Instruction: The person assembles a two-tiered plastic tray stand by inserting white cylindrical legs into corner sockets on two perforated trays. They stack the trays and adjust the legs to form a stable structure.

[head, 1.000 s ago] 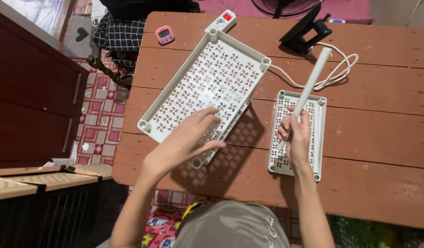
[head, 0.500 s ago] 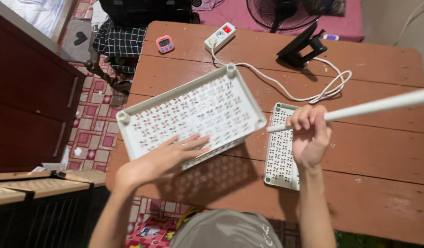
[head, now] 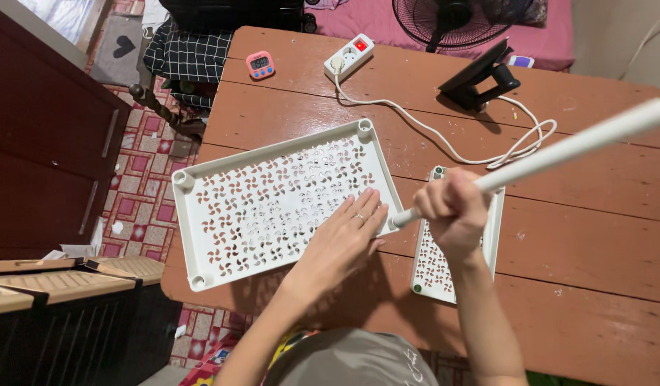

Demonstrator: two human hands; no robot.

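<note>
Wooden table (head: 594,236) carries the work. Big white perforated shelf tray (head: 273,200) lies flat on it, long axis running lower left to upper right, slightly rotated, corner sockets facing up. Smaller matching tray (head: 433,268) lies just right of it, mostly under the right forearm, long axis running roughly toward the person. White tube (head: 558,154) is slanted: lower end at the big tray's near-right corner, upper end pointing up-right past the frame edge; long axis diagonal, tilted well off vertical.

Left hand (head: 344,239) flat on the big tray's right part, fingers spread and extended, gripping nothing, just pressing down. Right hand (head: 455,211) closed in a full fist around the tube's lower part.

Step looks like seating the tube end into the corner socket. To do it well I'd judge: bring the tube closer to upright so it meets the socket square, keep the left palm holding the tray so it doesn't slide, push along the tube axis, not sideways

Power strip (head: 350,56), its cable (head: 444,136) and small pink timer (head: 260,64) sit at the far side, well apart
</note>
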